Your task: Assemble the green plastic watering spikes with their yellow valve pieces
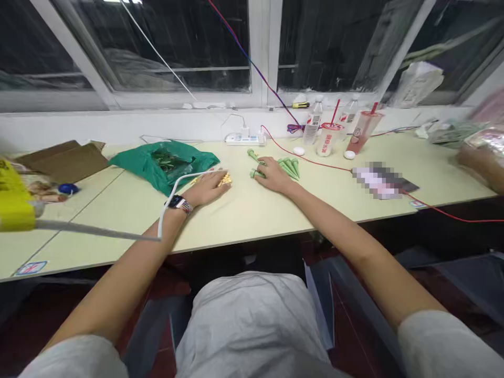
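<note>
Ref: crinkled green plastic bag (pixel 137 159) on table (pixel 244 220). Left hand (pixel 205 190) just right of it, fingers loosely spread over small yellow pieces (pixel 226 179). Right hand (pixel 274 176) farther right, fingers bent at smooth tapered green pieces (pixel 290 168); can't tell if gripping. White cord (pixel 160 226) obstructs view before bag's right side. Plastic cups (pixel 326 142) well right of bag.

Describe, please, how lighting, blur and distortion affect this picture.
Head view: the table is fairly evenly lit, the window panes dark with faint reflections; window frames slant outward, suggesting wide-angle distortion; the shiny bundle at far right is blurred, left hand and right hand clearer; one patch is pixelated.
</note>
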`<control>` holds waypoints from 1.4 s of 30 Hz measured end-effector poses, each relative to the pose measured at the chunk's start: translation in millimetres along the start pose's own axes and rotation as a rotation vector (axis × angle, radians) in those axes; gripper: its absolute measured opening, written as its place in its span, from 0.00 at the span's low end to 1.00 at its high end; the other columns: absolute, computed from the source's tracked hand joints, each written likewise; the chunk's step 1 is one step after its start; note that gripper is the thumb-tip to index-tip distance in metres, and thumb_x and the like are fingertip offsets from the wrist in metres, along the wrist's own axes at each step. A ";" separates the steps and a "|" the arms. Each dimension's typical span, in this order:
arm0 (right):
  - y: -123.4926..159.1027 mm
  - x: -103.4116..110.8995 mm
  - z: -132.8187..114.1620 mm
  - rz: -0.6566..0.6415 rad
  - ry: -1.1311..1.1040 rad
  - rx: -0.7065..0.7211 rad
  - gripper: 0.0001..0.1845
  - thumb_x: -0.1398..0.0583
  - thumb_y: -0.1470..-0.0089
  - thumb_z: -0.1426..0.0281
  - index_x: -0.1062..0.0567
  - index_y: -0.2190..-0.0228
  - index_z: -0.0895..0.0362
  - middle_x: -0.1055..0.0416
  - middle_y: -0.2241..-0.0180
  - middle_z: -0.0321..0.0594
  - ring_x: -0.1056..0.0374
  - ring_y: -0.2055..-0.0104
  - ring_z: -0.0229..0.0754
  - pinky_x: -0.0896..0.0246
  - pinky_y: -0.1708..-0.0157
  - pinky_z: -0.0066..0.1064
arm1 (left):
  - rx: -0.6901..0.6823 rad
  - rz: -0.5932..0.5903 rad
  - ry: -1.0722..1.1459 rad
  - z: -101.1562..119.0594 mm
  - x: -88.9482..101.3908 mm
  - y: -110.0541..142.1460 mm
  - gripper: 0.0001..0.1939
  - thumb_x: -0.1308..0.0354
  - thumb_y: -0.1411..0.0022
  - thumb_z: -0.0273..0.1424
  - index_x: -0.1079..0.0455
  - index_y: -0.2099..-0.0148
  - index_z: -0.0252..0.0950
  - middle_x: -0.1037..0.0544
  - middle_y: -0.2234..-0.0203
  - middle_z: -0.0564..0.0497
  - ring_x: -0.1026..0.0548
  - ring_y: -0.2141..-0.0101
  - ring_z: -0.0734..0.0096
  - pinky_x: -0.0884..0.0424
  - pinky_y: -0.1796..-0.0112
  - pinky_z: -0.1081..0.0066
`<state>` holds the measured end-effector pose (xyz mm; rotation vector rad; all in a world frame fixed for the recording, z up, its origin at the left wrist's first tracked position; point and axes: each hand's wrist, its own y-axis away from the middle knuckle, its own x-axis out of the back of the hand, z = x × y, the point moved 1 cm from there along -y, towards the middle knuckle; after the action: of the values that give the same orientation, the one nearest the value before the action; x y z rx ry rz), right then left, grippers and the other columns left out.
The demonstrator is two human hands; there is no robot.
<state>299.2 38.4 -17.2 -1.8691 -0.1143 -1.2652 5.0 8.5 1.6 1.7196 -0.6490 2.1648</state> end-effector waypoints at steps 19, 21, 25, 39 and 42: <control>-4.4 7.4 -9.9 0.185 -0.227 -0.083 0.08 0.46 0.31 0.64 0.31 0.58 0.54 0.28 0.56 0.49 0.35 0.53 0.54 0.39 0.48 0.47 | -0.021 0.132 0.138 5.6 0.4 0.6 0.36 0.51 0.27 0.51 0.37 0.27 0.35 0.36 0.29 0.38 0.42 0.28 0.43 0.51 0.30 0.44; -3.4 12.5 -15.3 0.196 -0.251 -0.063 0.06 0.44 0.33 0.64 0.33 0.58 0.53 0.28 0.58 0.46 0.34 0.55 0.53 0.38 0.52 0.45 | -0.074 0.180 0.142 11.4 4.2 0.8 0.34 0.51 0.27 0.49 0.38 0.28 0.35 0.35 0.30 0.37 0.40 0.29 0.44 0.52 0.29 0.44; -0.6 18.1 -31.3 0.155 -0.265 -0.041 0.07 0.44 0.34 0.66 0.33 0.55 0.54 0.26 0.63 0.41 0.33 0.63 0.49 0.42 0.61 0.37 | -0.156 0.345 0.173 28.1 16.2 5.6 0.31 0.49 0.26 0.46 0.36 0.30 0.34 0.29 0.35 0.37 0.33 0.35 0.49 0.42 0.32 0.49; 0.7 14.7 -74.2 -0.011 -0.025 0.074 0.10 0.45 0.30 0.66 0.32 0.50 0.57 0.19 0.58 0.45 0.23 0.60 0.49 0.47 0.68 0.32 | -0.272 0.402 0.259 53.3 23.6 12.1 0.22 0.45 0.26 0.45 0.23 0.38 0.41 0.16 0.50 0.46 0.20 0.50 0.56 0.33 0.39 0.56; 1.2 15.0 -73.4 0.015 -0.047 0.043 0.12 0.44 0.29 0.62 0.32 0.50 0.56 0.20 0.60 0.43 0.24 0.61 0.48 0.48 0.68 0.32 | -0.231 0.419 0.311 55.7 21.6 13.4 0.23 0.45 0.26 0.46 0.22 0.39 0.41 0.16 0.53 0.45 0.20 0.53 0.58 0.28 0.47 0.59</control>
<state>254.4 -18.1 3.1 -1.8596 -0.1508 -1.2002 39.6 -32.8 30.5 1.1740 -1.1988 2.4374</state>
